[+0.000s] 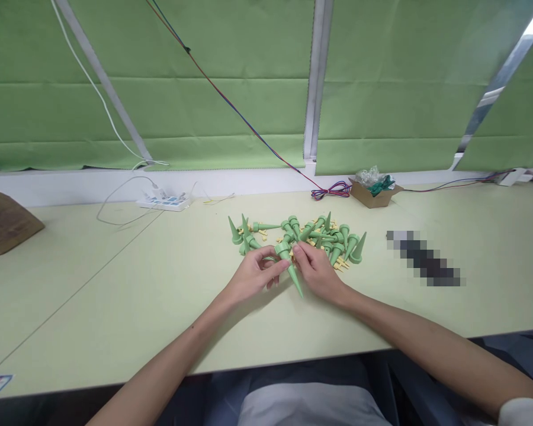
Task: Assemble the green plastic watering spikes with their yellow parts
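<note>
My left hand point(254, 277) is closed around a green plastic cone-shaped spike point(295, 280), its collared head up between my fingers and its point slanting down toward me. Close beside that head, my right hand point(318, 273) is pinched with thumb and forefinger together; what sits in the pinch is too small to make out. Just beyond both hands lies a loose pile of similar green spikes point(350, 244), some standing on their wide ends. Small yellow plastic pieces point(343, 264) are scattered among and in front of them.
A small cardboard box point(372, 196) with clear and green plastic stands at the back, beside a coiled red-blue cable point(331, 190). A white power strip point(164, 203) lies back left. Brown paper point(9, 222) is at the far left; a blurred dark object point(424, 259) lies right.
</note>
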`<action>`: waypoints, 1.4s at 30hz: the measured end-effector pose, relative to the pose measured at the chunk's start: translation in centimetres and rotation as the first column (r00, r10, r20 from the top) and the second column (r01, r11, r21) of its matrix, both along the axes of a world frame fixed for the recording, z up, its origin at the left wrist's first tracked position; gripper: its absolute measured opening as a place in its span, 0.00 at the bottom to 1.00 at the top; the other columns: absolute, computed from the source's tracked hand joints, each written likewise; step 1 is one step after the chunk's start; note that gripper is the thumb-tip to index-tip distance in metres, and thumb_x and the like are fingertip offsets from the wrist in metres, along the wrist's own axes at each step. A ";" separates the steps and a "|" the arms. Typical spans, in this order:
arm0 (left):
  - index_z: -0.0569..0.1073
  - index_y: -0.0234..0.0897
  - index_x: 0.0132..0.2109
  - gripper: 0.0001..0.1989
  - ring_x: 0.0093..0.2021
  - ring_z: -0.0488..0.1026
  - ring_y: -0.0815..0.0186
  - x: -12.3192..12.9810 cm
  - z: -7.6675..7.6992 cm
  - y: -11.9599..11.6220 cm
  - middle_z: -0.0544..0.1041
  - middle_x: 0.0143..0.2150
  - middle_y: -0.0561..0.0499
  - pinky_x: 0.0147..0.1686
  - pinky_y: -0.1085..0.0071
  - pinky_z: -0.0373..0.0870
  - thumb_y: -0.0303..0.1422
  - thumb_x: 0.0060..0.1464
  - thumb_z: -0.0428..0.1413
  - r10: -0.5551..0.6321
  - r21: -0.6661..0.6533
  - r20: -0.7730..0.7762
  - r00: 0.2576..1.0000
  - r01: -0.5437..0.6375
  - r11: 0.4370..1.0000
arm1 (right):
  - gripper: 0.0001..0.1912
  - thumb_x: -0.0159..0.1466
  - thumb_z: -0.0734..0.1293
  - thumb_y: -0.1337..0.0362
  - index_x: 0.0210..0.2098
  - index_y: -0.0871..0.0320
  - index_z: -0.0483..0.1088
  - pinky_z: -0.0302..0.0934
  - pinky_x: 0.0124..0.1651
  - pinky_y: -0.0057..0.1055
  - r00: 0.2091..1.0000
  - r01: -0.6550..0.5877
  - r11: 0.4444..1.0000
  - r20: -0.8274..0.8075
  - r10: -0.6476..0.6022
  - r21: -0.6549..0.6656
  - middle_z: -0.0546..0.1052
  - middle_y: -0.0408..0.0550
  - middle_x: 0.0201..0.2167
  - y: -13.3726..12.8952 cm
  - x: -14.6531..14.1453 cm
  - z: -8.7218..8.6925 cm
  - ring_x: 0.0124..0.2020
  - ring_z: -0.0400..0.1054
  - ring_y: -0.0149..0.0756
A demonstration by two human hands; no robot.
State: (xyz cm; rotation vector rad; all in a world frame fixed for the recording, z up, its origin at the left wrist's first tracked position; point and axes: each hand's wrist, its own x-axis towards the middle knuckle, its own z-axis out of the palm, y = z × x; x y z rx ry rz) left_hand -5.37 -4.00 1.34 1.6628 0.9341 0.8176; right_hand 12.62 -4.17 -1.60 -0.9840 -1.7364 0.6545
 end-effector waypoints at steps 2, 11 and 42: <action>0.66 0.37 0.35 0.18 0.20 0.62 0.73 0.0 -0.3 0.0 0.64 0.19 0.59 0.21 0.76 0.58 0.47 0.54 0.60 0.032 0.030 -0.022 0.999 -0.031 0.999 | 0.20 0.73 0.54 0.55 0.25 0.55 0.53 0.48 0.27 0.29 1.000 0.003 1.000 0.000 -0.003 -0.007 0.58 0.38 0.19 0.0 0.0 0.0 0.22 0.52 0.30; 0.71 0.34 0.44 0.16 0.27 0.68 0.71 0.2 -1.1 0.1 0.71 0.31 0.54 0.26 0.75 0.67 0.40 0.54 0.61 0.197 0.466 -0.103 0.975 -0.128 0.876 | 0.23 0.72 0.53 0.54 0.23 0.55 0.53 0.48 0.26 0.30 1.000 -0.005 1.000 -0.022 0.005 -0.030 0.57 0.38 0.18 0.0 -0.1 0.1 0.21 0.51 0.29; 0.69 0.36 0.35 0.16 0.20 0.65 0.71 0.3 0.3 0.4 0.66 0.22 0.56 0.20 0.73 0.62 0.46 0.55 0.58 0.128 -0.149 0.144 0.981 -0.106 0.983 | 0.19 0.73 0.54 0.58 0.26 0.55 0.58 0.51 0.29 0.28 0.999 -0.038 0.998 0.005 0.038 0.045 0.62 0.39 0.21 -0.6 -0.2 0.7 0.23 0.56 0.30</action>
